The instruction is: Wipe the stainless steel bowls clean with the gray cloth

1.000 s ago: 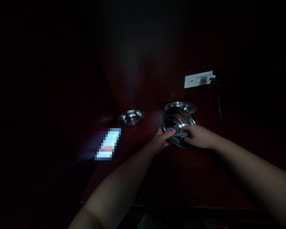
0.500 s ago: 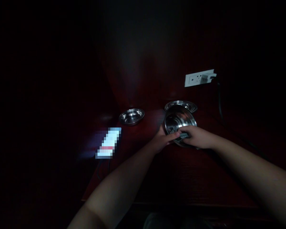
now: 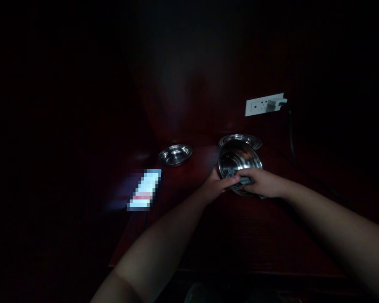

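Right of centre in the frame, the left hand (image 3: 213, 185) grips a bowl (image 3: 237, 158) at its lower-left rim while the right hand (image 3: 262, 181) clutches a grey cloth (image 3: 245, 181) bunched inside it. A firm rim grip and even pressure through the cloth should serve best here. The tilted bowl looks round, shiny and metallic, with bright streaks across its inside.

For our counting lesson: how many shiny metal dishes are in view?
3: a bowl tilted in the left hand, a shallow bowl beyond the lit screen, and a dish behind the tilted bowl. More may be hidden.
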Motion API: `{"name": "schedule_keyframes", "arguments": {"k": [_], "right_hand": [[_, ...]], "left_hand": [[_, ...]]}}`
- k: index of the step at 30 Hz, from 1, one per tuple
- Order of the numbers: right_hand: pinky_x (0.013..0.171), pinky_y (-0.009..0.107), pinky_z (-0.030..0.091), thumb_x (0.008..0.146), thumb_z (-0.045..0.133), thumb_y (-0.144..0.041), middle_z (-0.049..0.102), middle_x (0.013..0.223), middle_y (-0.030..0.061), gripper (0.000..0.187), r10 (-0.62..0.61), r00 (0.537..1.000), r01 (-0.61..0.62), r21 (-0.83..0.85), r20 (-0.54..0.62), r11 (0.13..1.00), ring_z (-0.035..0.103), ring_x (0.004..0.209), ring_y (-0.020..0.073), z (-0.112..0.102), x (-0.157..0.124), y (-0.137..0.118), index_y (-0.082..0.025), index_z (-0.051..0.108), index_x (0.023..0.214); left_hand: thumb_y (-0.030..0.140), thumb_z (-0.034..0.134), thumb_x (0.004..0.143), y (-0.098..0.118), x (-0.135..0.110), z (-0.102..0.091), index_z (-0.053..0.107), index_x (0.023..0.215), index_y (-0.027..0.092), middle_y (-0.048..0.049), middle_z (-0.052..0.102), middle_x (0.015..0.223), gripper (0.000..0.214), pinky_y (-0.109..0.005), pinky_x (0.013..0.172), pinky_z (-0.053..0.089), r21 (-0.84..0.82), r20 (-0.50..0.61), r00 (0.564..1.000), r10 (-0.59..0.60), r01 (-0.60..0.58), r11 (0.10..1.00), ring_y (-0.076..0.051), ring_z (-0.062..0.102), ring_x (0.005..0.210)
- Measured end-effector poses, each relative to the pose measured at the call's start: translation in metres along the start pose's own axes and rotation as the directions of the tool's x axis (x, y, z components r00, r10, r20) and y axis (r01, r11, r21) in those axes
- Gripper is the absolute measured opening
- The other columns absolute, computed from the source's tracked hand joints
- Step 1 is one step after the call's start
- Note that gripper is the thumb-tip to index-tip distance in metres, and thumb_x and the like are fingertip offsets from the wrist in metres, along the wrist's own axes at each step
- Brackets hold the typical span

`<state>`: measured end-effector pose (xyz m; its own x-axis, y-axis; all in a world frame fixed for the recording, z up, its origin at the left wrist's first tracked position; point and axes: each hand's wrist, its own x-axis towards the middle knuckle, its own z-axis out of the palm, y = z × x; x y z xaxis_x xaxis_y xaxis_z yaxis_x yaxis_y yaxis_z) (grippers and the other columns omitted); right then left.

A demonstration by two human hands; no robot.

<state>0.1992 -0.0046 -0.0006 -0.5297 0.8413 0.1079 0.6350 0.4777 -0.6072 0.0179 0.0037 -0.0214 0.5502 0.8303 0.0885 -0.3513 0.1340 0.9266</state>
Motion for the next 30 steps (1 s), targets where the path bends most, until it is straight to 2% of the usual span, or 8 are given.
{"name": "schedule_keyframes", "arguments": {"k": [7, 11, 15, 19, 28, 30], "right_hand": [[0.076, 0.031, 0.046, 0.068, 0.052, -0.011, 0.067, 0.088, 0.0047, 0.023, 0.020, 0.999, -0.024, -0.124, -0.028, 0.992, 0.062, 0.082, 0.0195, -0.001, 0.000, 0.004, -0.018, 0.063, 0.087], [0.077, 0.032, 0.045, 0.066, 0.052, -0.008, 0.067, 0.088, 0.0059, 0.022, 0.015, 0.998, -0.030, -0.234, -0.065, 0.972, 0.060, 0.084, 0.0206, -0.004, 0.001, 0.007, -0.018, 0.063, 0.083], [0.077, 0.033, 0.044, 0.066, 0.052, -0.008, 0.066, 0.091, 0.0074, 0.021, -0.002, 0.995, -0.026, -0.275, -0.103, 0.961, 0.059, 0.086, 0.0221, -0.005, 0.002, 0.008, -0.018, 0.062, 0.081], [0.077, 0.033, 0.044, 0.064, 0.053, -0.008, 0.067, 0.089, 0.0065, 0.023, 0.018, 0.991, -0.050, -0.245, -0.129, 0.968, 0.060, 0.084, 0.0216, -0.002, 0.001, 0.007, -0.019, 0.062, 0.082], [0.072, 0.033, 0.048, 0.067, 0.053, -0.012, 0.068, 0.086, 0.0060, 0.026, 0.057, 0.998, -0.059, -0.051, -0.040, 0.997, 0.062, 0.079, 0.0209, 0.006, -0.001, 0.001, -0.017, 0.066, 0.089], [0.071, 0.032, 0.048, 0.066, 0.054, -0.012, 0.069, 0.085, 0.0048, 0.026, 0.030, 0.998, -0.031, -0.019, -0.057, 0.999, 0.062, 0.078, 0.0202, 0.006, -0.002, 0.001, -0.017, 0.067, 0.089]], "left_hand": [[0.028, 0.078, 0.064, -0.002, 0.001, -0.003, 0.050, 0.123, 0.023, -0.0090, 0.061, 0.116, 0.065, -0.043, 0.092, 0.046, 0.031, 0.008, 1.000, 0.000, -0.001, 1.000, -0.023, 0.060, 0.103], [0.029, 0.078, 0.064, -0.003, 0.001, -0.002, 0.049, 0.124, 0.024, -0.0084, 0.062, 0.115, 0.067, -0.044, 0.092, 0.046, 0.006, -0.011, 1.000, -0.022, 0.022, 1.000, -0.024, 0.060, 0.104], [0.027, 0.078, 0.064, -0.005, 0.001, -0.004, 0.048, 0.125, 0.025, -0.0078, 0.061, 0.117, 0.068, -0.044, 0.093, 0.045, -0.015, -0.027, 0.999, -0.031, 0.030, 0.999, -0.024, 0.059, 0.107], [0.028, 0.076, 0.066, -0.006, 0.000, -0.005, 0.046, 0.127, 0.026, -0.0080, 0.060, 0.119, 0.068, -0.043, 0.091, 0.046, -0.030, -0.020, 0.999, -0.032, 0.032, 0.999, -0.025, 0.058, 0.109], [0.028, 0.077, 0.063, -0.010, -0.001, -0.007, 0.044, 0.129, 0.024, -0.0097, 0.061, 0.115, 0.074, -0.041, 0.088, 0.047, -0.033, -0.074, 0.997, -0.016, 0.014, 0.999, -0.024, 0.060, 0.104], [0.029, 0.078, 0.063, -0.011, -0.001, -0.008, 0.044, 0.128, 0.024, -0.0097, 0.061, 0.115, 0.074, -0.042, 0.088, 0.047, -0.008, -0.075, 0.997, -0.011, 0.010, 1.000, -0.024, 0.060, 0.102]]}}
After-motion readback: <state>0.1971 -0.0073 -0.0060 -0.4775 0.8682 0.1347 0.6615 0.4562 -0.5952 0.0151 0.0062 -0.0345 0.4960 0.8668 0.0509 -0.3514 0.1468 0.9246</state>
